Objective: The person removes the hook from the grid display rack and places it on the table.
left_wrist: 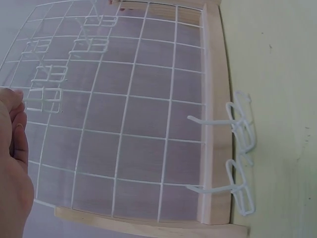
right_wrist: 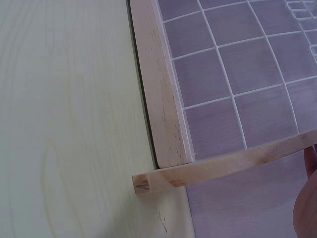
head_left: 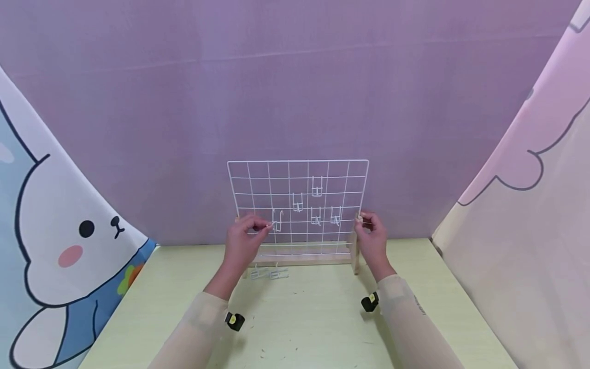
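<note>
A white wire grid panel (head_left: 299, 241) stands upright in a wooden stand (head_left: 304, 260). My left hand (head_left: 244, 238) is at the panel's left half, its thumb and forefinger pinching a white wire hook (head_left: 277, 221) against the grid. In the left wrist view the fingertips of that hand (left_wrist: 15, 134) meet the edge of the hook (left_wrist: 44, 101). At the panel's right edge my right hand (head_left: 372, 240) grips the stand's side post (head_left: 354, 251). The right wrist view catches only part of this hand (right_wrist: 304, 208) behind the post (right_wrist: 237, 161).
Several more wire hooks (head_left: 317, 190) hang on the grid's middle and right. Two loose hooks (head_left: 278, 274) lie on the pale table (head_left: 299, 318) before the stand's left end. Small dark specks dot the tabletop. A purple cloth (head_left: 295, 92) hangs behind, with printed curtains (head_left: 69, 230) at both sides.
</note>
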A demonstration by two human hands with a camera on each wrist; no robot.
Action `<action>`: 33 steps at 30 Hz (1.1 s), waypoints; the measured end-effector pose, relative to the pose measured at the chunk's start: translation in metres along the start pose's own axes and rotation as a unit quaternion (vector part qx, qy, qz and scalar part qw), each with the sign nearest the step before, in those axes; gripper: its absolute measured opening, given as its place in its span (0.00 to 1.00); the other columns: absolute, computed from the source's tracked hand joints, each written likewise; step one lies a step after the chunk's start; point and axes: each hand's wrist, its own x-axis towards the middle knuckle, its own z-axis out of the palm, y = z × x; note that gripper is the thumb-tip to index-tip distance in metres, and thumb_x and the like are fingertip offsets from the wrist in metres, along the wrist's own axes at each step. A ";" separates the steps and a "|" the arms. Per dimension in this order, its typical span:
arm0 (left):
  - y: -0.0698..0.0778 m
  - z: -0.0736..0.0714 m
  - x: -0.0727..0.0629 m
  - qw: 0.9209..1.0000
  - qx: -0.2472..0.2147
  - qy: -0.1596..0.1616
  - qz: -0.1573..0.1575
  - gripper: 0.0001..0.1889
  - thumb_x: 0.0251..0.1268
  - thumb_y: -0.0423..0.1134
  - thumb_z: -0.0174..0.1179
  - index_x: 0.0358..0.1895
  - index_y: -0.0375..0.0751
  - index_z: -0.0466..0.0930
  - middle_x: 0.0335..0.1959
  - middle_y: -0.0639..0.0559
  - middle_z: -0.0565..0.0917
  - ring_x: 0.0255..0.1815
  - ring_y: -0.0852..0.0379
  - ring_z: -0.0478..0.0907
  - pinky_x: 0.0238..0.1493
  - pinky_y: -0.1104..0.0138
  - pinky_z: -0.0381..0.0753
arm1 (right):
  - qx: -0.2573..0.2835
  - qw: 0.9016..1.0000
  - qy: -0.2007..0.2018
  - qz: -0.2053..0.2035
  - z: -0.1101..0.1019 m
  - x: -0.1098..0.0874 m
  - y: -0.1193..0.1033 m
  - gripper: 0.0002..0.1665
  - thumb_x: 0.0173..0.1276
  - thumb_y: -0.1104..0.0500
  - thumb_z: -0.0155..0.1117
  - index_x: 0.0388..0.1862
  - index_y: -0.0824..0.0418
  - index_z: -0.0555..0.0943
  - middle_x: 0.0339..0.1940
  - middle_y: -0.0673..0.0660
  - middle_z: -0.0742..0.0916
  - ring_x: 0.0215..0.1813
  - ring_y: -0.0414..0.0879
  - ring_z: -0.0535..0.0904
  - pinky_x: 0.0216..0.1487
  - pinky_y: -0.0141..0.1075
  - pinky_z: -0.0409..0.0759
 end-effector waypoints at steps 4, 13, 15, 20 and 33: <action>-0.002 0.003 -0.005 1.000 -0.006 -0.010 0.001 0.07 0.66 0.25 0.78 0.39 0.41 0.92 0.37 0.52 0.90 0.39 0.55 0.84 0.42 0.71 0.87 | 0.001 1.000 -0.001 0.002 0.000 0.000 -0.001 0.10 0.73 0.78 0.64 0.52 0.78 0.81 0.49 0.75 0.85 0.46 0.43 0.80 0.47 0.22 0.82; -0.005 0.009 -0.014 0.999 0.001 -0.038 -0.010 0.09 0.65 0.26 0.78 0.40 0.44 0.93 0.37 0.56 0.89 0.38 0.57 0.83 0.37 0.72 0.82 | -0.011 0.999 -0.010 0.029 -0.002 -0.002 -0.005 0.13 0.75 0.76 0.64 0.56 0.75 0.81 0.49 0.67 0.85 0.50 0.49 0.79 0.48 0.23 0.83; -0.006 0.010 -0.016 0.999 0.006 -0.039 -0.011 0.09 0.65 0.26 0.79 0.40 0.44 0.93 0.36 0.57 0.88 0.37 0.57 0.83 0.37 0.72 0.82 | -0.017 0.999 -0.014 0.031 -0.003 -0.002 -0.005 0.14 0.76 0.75 0.65 0.58 0.75 0.81 0.50 0.66 0.85 0.51 0.50 0.79 0.48 0.23 0.83; -0.011 0.013 -0.021 0.998 0.003 -0.053 -0.033 0.10 0.64 0.24 0.78 0.39 0.45 0.93 0.37 0.58 0.88 0.38 0.57 0.83 0.39 0.69 0.85 | -0.024 0.999 -0.021 0.030 -0.003 -0.001 -0.008 0.14 0.77 0.74 0.65 0.58 0.75 0.81 0.51 0.69 0.85 0.51 0.52 0.79 0.49 0.23 0.82; -0.018 0.023 -0.033 0.992 0.008 -0.110 -0.061 0.04 0.69 0.29 0.77 0.43 0.40 0.93 0.35 0.60 0.86 0.39 0.58 0.82 0.42 0.68 0.86 | -0.045 0.999 -0.022 0.005 -0.008 0.007 0.026 0.13 0.76 0.72 0.67 0.57 0.66 0.84 0.48 0.60 0.86 0.50 0.51 0.80 0.46 0.27 0.83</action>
